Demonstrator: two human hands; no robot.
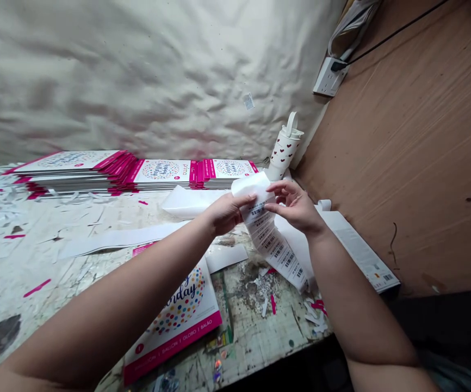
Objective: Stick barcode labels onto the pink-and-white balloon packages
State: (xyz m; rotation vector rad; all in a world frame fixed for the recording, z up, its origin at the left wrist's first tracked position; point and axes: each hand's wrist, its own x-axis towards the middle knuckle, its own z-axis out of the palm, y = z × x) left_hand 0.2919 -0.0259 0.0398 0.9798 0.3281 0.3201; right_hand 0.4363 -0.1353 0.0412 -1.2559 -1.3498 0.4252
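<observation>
My left hand (229,213) pinches a strip of white barcode labels (271,239) near its upper end, with the thumb on the printed face. The strip hangs down to the right, and its tail reaches the table. At the strip's right edge, my right hand (296,208) has thumb and fingers bent in a pinch on the labels. Whether a single label has come loose between them is too small to tell. Beneath my left forearm lies a white and pink balloon package (182,310) with coloured dots, partly covered by the arm.
Stacks of similar balloon packages (162,171) line the back of the table (255,337). A white bottle with hearts (285,149) stands in the corner. White backing strips (125,239) and pink scraps lie about. A long white box (358,250) sits at right, below a power socket (330,76).
</observation>
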